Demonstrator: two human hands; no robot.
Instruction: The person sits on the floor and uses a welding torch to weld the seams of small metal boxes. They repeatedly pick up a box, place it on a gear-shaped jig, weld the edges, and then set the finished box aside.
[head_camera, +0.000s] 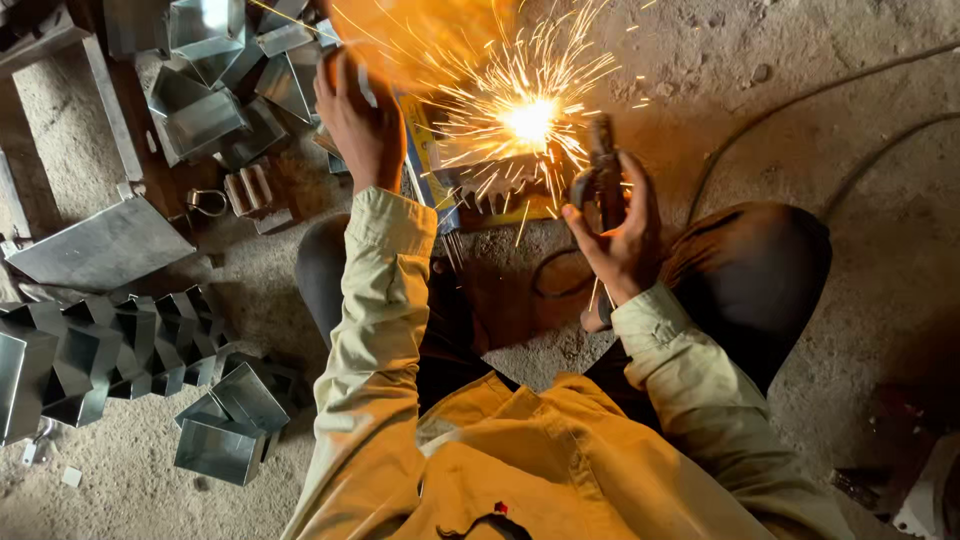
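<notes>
My right hand (622, 235) wrapped tight round welding holder (603, 170), pointing up-frame at bright spark spot (530, 120), top middle. My left hand (362, 125) closed on shield (420, 40), upper left of sparks.

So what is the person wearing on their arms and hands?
Both arms are in long, loose sleeves of pale, yellowish work cloth, creased, with buttoned-looking cuffs at the wrists. The left hand and the right hand are bare: no gloves, rings or watch show. Orange light from the sparks tints the cloth.
</notes>
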